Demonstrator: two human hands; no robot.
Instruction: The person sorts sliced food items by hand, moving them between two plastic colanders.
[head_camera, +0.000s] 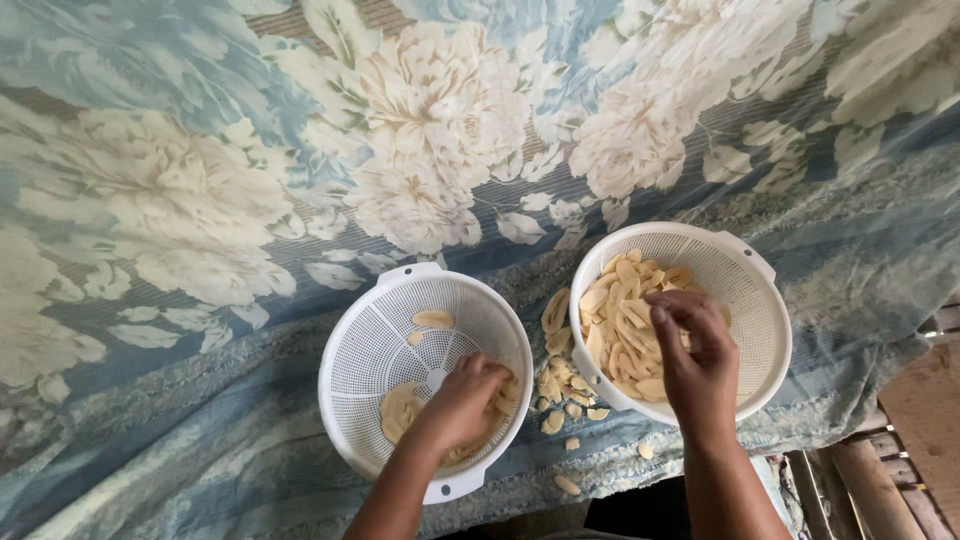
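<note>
2 colanders (372, 352), floral blue cloth (180, 200)

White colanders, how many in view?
2. One white colander sits left, nearly empty, with the left hand inside. The other white colander sits right, full of pale slices, under the right hand.

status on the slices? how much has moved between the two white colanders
Done: only a few pale slices lie in the left colander. In hand: the left hand is down among those slices, and the right hand reaches into the pile in the right colander. Left: that right colander is about half full, and loose slices lie on the flowered cloth between them.
</note>
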